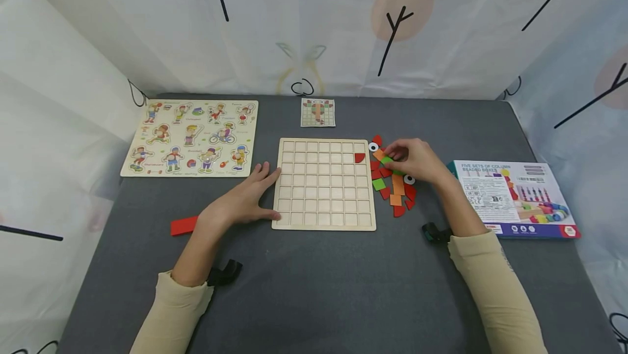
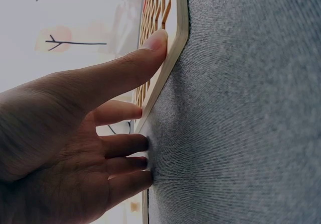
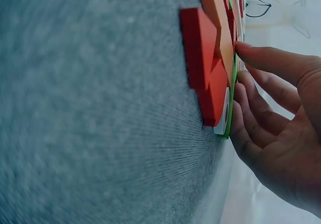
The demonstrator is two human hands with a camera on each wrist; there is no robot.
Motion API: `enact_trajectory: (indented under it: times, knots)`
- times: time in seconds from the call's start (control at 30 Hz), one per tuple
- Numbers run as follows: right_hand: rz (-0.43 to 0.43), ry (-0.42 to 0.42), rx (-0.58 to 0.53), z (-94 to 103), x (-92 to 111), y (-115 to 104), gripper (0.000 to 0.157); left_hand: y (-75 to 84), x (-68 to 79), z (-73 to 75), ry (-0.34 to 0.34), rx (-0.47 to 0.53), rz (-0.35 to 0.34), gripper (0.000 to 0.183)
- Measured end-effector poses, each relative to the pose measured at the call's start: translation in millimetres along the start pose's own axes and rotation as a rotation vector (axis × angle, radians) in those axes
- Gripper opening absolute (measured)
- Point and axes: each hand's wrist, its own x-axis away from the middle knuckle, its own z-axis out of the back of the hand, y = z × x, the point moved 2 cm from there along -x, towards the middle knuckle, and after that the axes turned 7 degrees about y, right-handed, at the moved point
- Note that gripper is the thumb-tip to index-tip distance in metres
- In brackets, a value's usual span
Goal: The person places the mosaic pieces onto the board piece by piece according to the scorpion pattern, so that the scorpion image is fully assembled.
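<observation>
A pale wooden grid board (image 1: 324,185) lies in the middle of the table, with one red quarter-round piece (image 1: 360,158) in an upper right square. My left hand (image 1: 245,198) spreads along the board's left edge. Its thumb (image 2: 155,40) rests on the near corner, the other fingers extended by the side. At the board's right lies a pile of flat red, orange, green and eye-printed pieces (image 1: 398,185). Over this pile, my right hand (image 1: 417,159) pinches a green piece (image 1: 386,161) between thumb and curled fingers; part of that piece is hidden under the hand.
Behind the board lies a small pattern card (image 1: 318,112). A picture puzzle board (image 1: 191,138) occupies the back left, and a red block (image 1: 183,226) sits near my left forearm. To the right is a printed box (image 1: 515,198), close to my right forearm.
</observation>
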Motion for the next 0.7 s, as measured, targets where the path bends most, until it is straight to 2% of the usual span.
enact_trajectory:
  times: [0.43,0.7]
  knots:
    - [-0.01,-0.06,0.012,3.4,-2.4,5.6,0.034,2.4,0.1,0.5,-0.002,-0.003,0.001,0.11]
    - [0.005,-0.056,0.057,2.0,-2.5,4.0,0.034,0.6,-0.1,-0.2,-0.005,-0.002,0.01,0.11]
